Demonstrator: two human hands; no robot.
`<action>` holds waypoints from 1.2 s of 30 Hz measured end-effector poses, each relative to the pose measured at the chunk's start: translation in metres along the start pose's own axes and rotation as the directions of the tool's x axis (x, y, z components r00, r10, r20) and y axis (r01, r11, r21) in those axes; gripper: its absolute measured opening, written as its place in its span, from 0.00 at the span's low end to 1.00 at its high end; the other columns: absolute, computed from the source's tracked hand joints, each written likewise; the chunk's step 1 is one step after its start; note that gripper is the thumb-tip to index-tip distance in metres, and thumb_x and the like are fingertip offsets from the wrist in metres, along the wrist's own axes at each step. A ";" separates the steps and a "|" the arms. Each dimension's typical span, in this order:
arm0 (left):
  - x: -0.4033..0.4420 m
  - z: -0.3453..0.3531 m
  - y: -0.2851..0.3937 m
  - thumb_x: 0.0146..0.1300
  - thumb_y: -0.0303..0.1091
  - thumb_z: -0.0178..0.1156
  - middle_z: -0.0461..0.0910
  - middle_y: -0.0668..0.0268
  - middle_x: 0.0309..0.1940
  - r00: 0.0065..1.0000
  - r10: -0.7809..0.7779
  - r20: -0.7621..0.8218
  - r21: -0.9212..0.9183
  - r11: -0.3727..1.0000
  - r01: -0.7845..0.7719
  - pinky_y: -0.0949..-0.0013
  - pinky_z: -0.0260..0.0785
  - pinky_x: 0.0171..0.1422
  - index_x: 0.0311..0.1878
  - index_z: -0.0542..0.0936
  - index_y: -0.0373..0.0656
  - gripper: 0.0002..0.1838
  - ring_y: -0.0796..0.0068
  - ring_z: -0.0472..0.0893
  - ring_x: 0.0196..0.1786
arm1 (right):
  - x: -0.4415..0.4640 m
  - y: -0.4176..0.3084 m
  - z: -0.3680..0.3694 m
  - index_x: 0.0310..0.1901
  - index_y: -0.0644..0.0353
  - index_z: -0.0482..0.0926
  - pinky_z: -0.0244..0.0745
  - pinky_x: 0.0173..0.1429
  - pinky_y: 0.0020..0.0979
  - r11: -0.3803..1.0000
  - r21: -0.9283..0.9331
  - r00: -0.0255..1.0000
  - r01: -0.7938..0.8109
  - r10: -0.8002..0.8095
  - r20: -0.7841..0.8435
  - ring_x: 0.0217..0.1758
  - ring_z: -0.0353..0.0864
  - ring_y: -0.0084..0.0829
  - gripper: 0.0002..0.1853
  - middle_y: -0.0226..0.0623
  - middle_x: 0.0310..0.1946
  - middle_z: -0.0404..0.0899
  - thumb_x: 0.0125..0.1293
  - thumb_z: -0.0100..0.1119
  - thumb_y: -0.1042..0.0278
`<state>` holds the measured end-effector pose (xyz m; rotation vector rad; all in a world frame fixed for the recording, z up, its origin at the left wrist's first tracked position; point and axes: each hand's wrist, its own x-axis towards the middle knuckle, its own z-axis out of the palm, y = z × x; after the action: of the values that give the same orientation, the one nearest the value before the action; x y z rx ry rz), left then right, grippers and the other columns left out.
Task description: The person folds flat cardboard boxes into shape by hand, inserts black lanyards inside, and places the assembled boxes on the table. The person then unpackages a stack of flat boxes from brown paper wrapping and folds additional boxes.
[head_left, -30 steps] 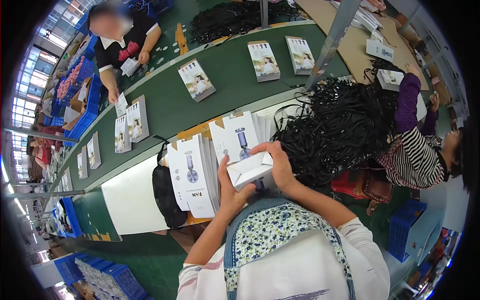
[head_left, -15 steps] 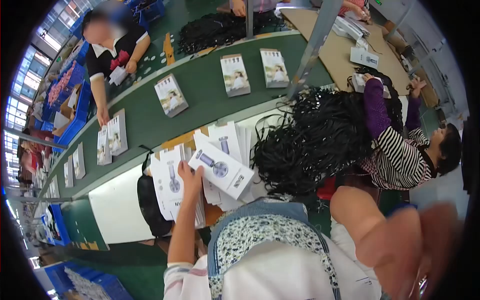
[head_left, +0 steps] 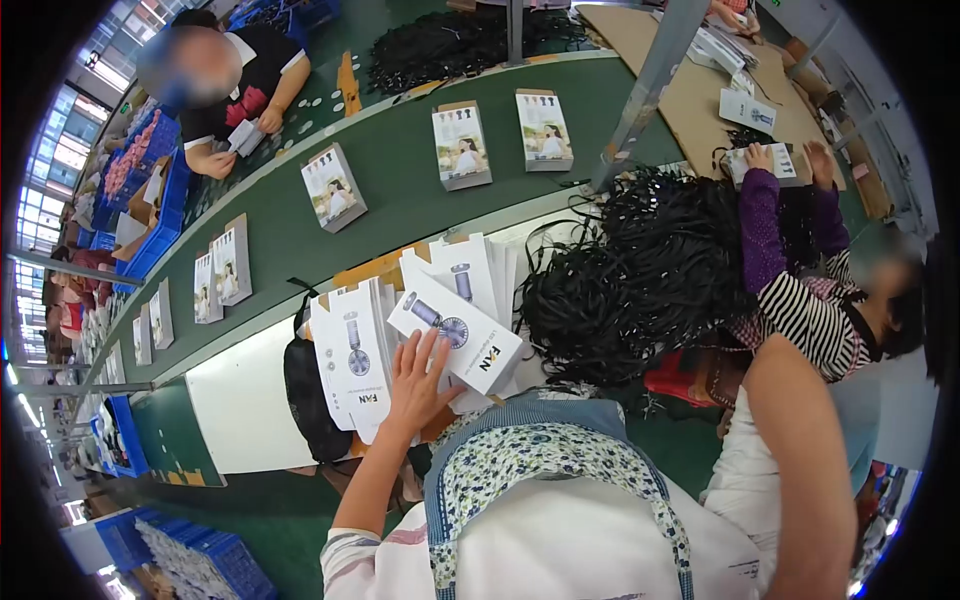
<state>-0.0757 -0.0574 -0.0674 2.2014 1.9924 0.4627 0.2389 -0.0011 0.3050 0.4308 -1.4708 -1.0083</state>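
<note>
My left hand [head_left: 418, 388] lies with its fingers spread at the lower-left edge of a white fan box [head_left: 468, 340]. That box rests tilted on a stack of white cartons [head_left: 462, 268], its printed fan picture facing up. Another pile of flat white cartons [head_left: 345, 350] is just left of my fingers. On the right, my right arm [head_left: 805, 470] is bent, with the elbow raised and the forearm running down past the lower frame edge. The right hand itself is out of sight.
A green conveyor belt [head_left: 390, 175] carries several printed boxes. A heap of black straps [head_left: 640, 270] lies right of the cartons, and a black bag [head_left: 312, 400] left. A metal post [head_left: 655, 95] stands near the belt. Co-workers sit across the belt and at right.
My left hand has slid from the fan box's upper-left end to its lower edge, fingers spreading. My blurred right hand has left view. The co-worker across has drawn a hand back from the belt.
</note>
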 end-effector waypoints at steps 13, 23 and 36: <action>0.008 0.022 0.012 0.42 0.52 0.70 0.60 0.62 0.64 0.990 0.076 -0.119 0.119 0.991 -0.061 0.47 0.43 0.69 0.62 0.62 0.47 0.45 0.57 0.59 0.66 | -0.359 -0.247 -0.024 0.38 0.61 0.80 0.69 0.53 0.37 0.143 -0.699 -0.457 -0.700 0.663 0.593 0.50 0.71 0.45 0.12 0.45 0.48 0.72 0.49 0.61 0.79; 0.119 -0.050 0.068 0.42 0.55 0.70 0.56 0.51 0.65 0.966 0.067 -0.251 -0.495 0.848 -0.188 0.49 0.40 0.70 0.68 0.49 0.38 0.57 0.57 0.54 0.69 | -0.237 -0.141 0.064 0.30 0.61 0.80 0.74 0.45 0.31 -0.221 -0.070 -0.134 -0.973 0.289 0.948 0.43 0.78 0.36 0.04 0.38 0.43 0.77 0.49 0.62 0.75; 0.120 -0.087 0.102 0.66 0.36 0.51 0.71 0.72 0.24 0.938 -0.345 0.019 -0.999 -0.038 0.006 0.81 0.59 0.34 0.27 0.70 0.43 0.11 0.86 0.66 0.27 | -0.229 -0.228 0.087 0.41 0.62 0.75 0.69 0.37 0.24 -0.975 -0.040 -0.740 -0.217 0.138 0.658 0.28 0.73 0.20 0.13 0.32 0.34 0.79 0.67 0.51 0.59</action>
<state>0.0025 0.0400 0.0614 0.8381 1.0740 1.5743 0.1339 0.0782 -0.0024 -0.9996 -1.0823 1.8925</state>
